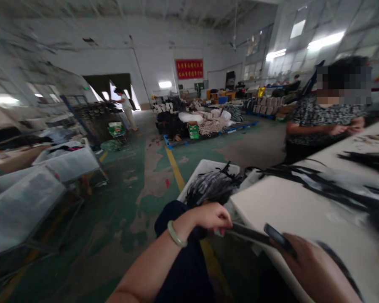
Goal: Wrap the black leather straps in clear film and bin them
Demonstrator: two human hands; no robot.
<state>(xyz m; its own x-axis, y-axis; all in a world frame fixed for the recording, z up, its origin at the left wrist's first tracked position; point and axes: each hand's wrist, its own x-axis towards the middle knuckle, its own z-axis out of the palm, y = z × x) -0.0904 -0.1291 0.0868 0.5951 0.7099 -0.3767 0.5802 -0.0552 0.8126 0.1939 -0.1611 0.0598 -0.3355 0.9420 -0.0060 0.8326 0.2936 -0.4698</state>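
The green floor (123,210) is the biggest thing, with worn patches and a yellow line. Next is the pale table (271,202), on the right side. A person (330,115) in a speckled top is at its far side. The white bin (204,167) is smaller, just beyond the left hand (213,216), and dark strips (210,185) are heaped in it. The left hand's fingers are curled tight on one end of a black strap (251,234). The strap runs across to the right hand (303,252), which grips it by the table's edge. A bit sticks up by that hand. Smallest is the pale bangle (176,235) on the left wrist.
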